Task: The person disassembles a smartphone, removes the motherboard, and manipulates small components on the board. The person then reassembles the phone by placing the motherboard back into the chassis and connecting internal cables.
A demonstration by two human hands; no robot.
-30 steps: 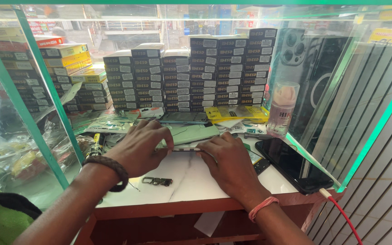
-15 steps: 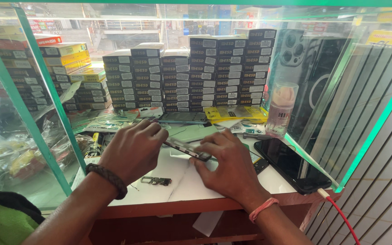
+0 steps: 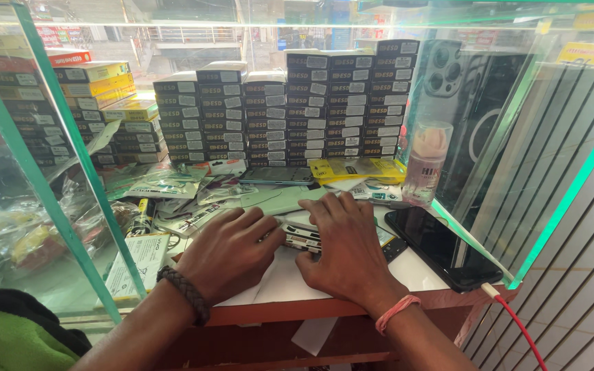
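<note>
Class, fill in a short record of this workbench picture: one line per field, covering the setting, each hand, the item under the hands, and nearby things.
Setting: glass-walled counter
Left hand: palm down, pressing on the opened phone
Right hand: palm down on the same phone
Grip: both flat, fingers not curled round it
Nearby: black smartphone on a red cable, pink bottle, stacked dark boxes
Wrists: braided band left, pink band right

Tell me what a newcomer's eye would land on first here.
Two hands, left hand and right hand, press down side by side on an opened phone at the middle of the white counter. Behind them rises a wall of stacked dark boxes; a black phone lies at right.
</note>
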